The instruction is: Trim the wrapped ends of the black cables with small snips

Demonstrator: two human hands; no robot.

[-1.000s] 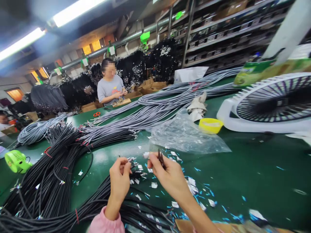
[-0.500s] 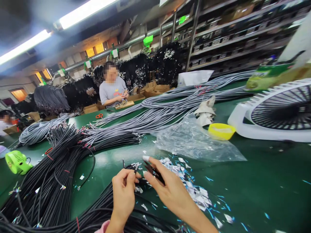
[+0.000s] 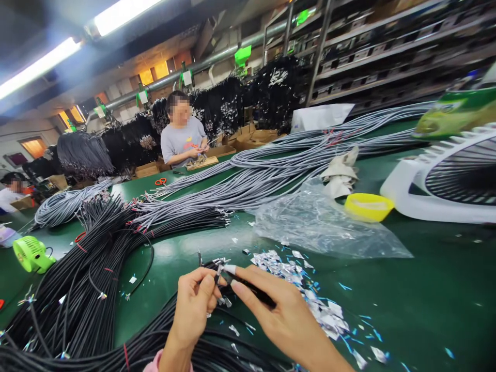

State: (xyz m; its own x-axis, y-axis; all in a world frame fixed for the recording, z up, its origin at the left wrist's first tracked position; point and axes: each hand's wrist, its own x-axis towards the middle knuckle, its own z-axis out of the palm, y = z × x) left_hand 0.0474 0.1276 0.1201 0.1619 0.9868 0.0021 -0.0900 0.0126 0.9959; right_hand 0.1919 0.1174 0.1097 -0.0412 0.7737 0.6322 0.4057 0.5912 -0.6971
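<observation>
My left hand [image 3: 194,302] is closed around the end of a black cable [image 3: 217,279], pinched between thumb and forefinger. A bit of silvery foil shows at that cable's tip. In my right hand [image 3: 281,312] is a pair of black tweezers [image 3: 258,290], held under the fingers with the points toward the cable end. White covers [image 3: 230,268] sit on the right fingertip. Both hands meet at the foil, and the exact contact is partly hidden by the fingers. Under them lies a bundle of black cables [image 3: 155,330], beside a heap of foil scraps [image 3: 327,315].
Grey cables [image 3: 248,188] run across the green table [image 3: 437,289], behind a clear plastic bag [image 3: 310,222]. A yellow dish [image 3: 369,207] and white fan [image 3: 414,199] stand right. A small green fan [image 3: 33,254] is left. A co-worker [image 3: 183,134] sits opposite.
My right hand has brought the tweezers left to the cable tip, and its fingers have closed in. The view has shifted slightly, so the table things appear farther right.
</observation>
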